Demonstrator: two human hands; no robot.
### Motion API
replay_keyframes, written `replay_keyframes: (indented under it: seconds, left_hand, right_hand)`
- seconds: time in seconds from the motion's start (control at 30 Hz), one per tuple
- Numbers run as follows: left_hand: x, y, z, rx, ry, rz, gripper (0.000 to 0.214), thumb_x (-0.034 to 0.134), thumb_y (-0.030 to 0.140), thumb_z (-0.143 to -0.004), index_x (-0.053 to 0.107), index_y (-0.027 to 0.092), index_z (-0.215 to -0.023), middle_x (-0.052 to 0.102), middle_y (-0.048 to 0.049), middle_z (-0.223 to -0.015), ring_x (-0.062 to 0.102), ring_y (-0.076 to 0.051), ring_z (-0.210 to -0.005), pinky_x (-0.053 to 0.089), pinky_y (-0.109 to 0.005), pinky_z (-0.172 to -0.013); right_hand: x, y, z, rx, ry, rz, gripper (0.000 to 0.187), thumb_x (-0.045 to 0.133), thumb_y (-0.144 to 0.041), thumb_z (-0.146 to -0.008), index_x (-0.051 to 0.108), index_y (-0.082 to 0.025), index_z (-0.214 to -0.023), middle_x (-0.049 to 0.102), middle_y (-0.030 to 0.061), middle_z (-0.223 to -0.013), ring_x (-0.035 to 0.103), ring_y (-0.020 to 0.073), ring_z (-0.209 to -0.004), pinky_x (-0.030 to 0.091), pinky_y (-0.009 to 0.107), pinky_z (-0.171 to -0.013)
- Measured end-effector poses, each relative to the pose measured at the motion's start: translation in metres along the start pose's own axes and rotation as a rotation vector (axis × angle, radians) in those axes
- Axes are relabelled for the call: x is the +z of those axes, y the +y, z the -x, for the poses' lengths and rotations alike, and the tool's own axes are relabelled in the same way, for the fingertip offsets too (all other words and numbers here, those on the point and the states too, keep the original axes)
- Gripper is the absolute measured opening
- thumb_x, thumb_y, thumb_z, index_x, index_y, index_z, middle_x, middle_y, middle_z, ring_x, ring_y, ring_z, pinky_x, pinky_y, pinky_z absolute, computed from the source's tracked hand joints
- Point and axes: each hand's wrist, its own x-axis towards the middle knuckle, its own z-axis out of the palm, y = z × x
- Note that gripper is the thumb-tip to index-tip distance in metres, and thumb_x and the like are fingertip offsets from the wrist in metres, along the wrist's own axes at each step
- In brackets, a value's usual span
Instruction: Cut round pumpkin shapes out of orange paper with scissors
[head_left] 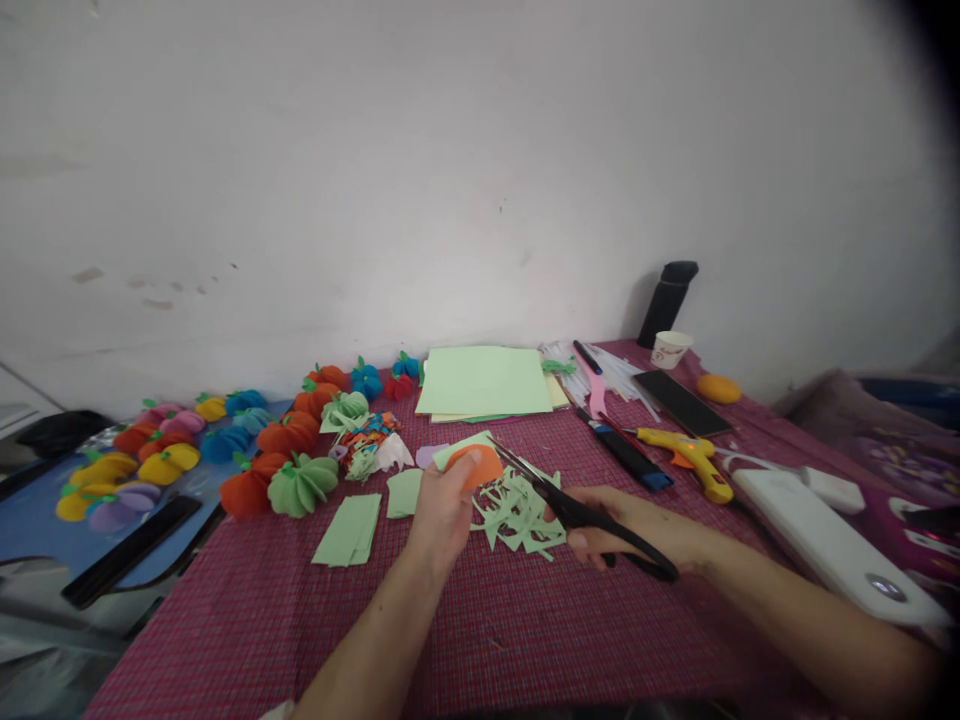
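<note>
My left hand (pixel 442 510) is closed on a small orange paper round (pixel 480 465) with a light green piece behind it, held above the red checked cloth (pixel 465 630). My right hand (pixel 622 530) grips black-handled scissors (pixel 577 510), whose blades point up-left and meet the edge of the orange paper. A heap of green paper offcuts (pixel 521 515) lies on the cloth just under the blades, between both hands.
Several folded paper pumpkins (pixel 300 485) in orange, green, yellow, blue and purple sit at left. Stacked green sheets (pixel 484 382) lie at the back, folded green slips (pixel 349 530) near my left hand. A yellow glue gun (pixel 694 455), phone (pixel 681 402), paper cup (pixel 669 349), black bottle (pixel 666 303) and white box (pixel 832 550) are at right.
</note>
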Motion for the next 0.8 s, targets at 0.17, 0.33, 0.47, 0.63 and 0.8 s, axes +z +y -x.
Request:
replay_keyframes:
  seconds: [0.17,0.33,0.47,0.63,0.8]
  left_hand:
    - [0.002,-0.002,0.002,-0.037,-0.006,0.026,0.012,0.068,0.017,-0.057,0.059,0.012,-0.063,0.064,-0.0010,-0.060,0.059,-0.013,-0.060,0.045,-0.026,-0.063]
    - [0.002,-0.004,0.003,-0.047,-0.018,0.024,0.013,0.068,0.019,-0.057,0.060,0.012,-0.065,0.063,-0.0014,-0.063,0.058,-0.012,-0.060,0.044,-0.026,-0.065]
    - [0.004,-0.003,0.005,-0.046,-0.032,0.022,0.013,0.067,0.020,-0.056,0.060,0.012,-0.064,0.062,-0.0006,-0.060,0.057,-0.012,-0.057,0.043,-0.026,-0.064]
    - [0.006,-0.002,0.007,-0.055,-0.036,0.016,0.013,0.067,0.020,-0.057,0.060,0.012,-0.064,0.062,-0.0011,-0.061,0.057,-0.012,-0.058,0.043,-0.025,-0.063]
    - [0.006,-0.003,0.006,-0.055,-0.035,0.023,0.011,0.066,0.019,-0.057,0.060,0.012,-0.064,0.062,-0.0011,-0.060,0.056,-0.011,-0.058,0.042,-0.025,-0.064]
  right_hand:
    - [0.007,0.002,-0.009,-0.059,0.007,-0.024,0.039,0.059,-0.039,-0.071,0.048,-0.016,-0.101,0.049,-0.0012,-0.071,0.044,0.0066,-0.054,0.035,0.019,-0.049]
    - [0.012,0.007,-0.018,-0.109,0.014,-0.062,0.040,0.059,-0.039,-0.071,0.047,-0.017,-0.102,0.048,-0.0029,-0.067,0.043,0.0074,-0.054,0.034,0.020,-0.051]
    - [0.014,0.004,-0.021,-0.116,-0.002,-0.042,0.037,0.058,-0.041,-0.072,0.048,-0.016,-0.097,0.046,-0.0029,-0.065,0.043,0.0079,-0.056,0.034,0.020,-0.052]
    - [0.013,0.004,-0.022,-0.116,-0.012,-0.044,0.039,0.057,-0.041,-0.073,0.047,-0.016,-0.101,0.048,-0.0024,-0.066,0.043,0.0075,-0.054,0.035,0.020,-0.051]
    - [0.012,0.008,-0.024,-0.108,0.004,-0.048,0.039,0.056,-0.038,-0.074,0.047,-0.016,-0.104,0.048,-0.0023,-0.066,0.043,0.0066,-0.051,0.035,0.020,-0.050]
